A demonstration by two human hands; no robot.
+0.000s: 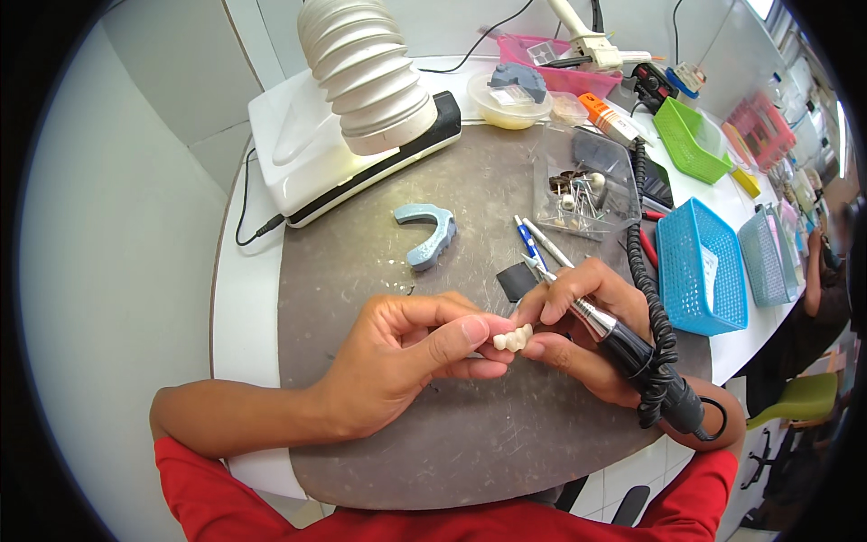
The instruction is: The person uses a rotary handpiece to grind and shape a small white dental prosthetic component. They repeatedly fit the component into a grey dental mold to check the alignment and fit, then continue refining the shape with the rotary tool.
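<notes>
My left hand point(402, 357) pinches one end of a small cream dental bridge point(513, 340) between thumb and fingers. The fingertips of my right hand point(591, 312) meet the bridge's other end. Lying across that same right hand is a black and silver rotary handpiece point(629, 350); its pointed tip is aimed up and left, away from the bridge. Above my hands, a light blue horseshoe-shaped dental model point(432, 237) rests on the grey-brown work mat point(361, 271). A small dark square piece point(517, 282) lies just beyond my fingers, beside a blue pen point(531, 244) and a white pen point(548, 242).
A ribbed white hose point(366, 72) hangs over a white machine point(280, 163) at the back left. A clear box of burs point(585, 194), a blue basket point(700, 266) and a green basket point(691, 140) stand right. The handpiece's coiled cord point(652, 307) runs past my right hand.
</notes>
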